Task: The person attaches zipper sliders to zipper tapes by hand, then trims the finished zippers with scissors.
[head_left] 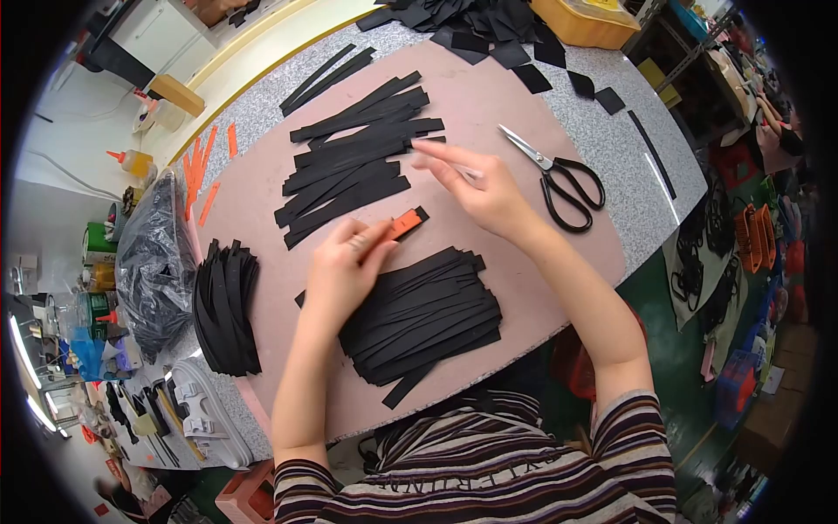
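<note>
The person leans over a pink work board [489, 96] laid on a grey speckled tabletop [628, 166]. Their left hand [342, 266] sits near the middle of the board with the fingers curled in, thumb and forefinger pinched on the near end of a short orange strip [403, 224]. That strip lies flat on the board, between the two heaps of black material, and a single black strip end [422, 212] pokes out from under its far tip. The right hand [489, 190] is just beyond it, closed around a thin white pen [471, 173]. Its forefinger is stretched out straight, and its tip touches the edge of the fanned stack of long black strips [353, 166] spread across the upper part of the board. A second pile of black strips [423, 316] lies close to the person, right beside the left wrist. To the right, a pair of black-handled steel scissors [559, 179] rests on the board, blades closed, well apart from either hand. At the left edge, a tight bundle of black strips [225, 306] stands against a crumpled black plastic bag [153, 258], and a few loose orange strips [199, 170] lie further up. Black offcuts [471, 31] are heaped at the far end of the table beside a yellow box [583, 22].
</note>
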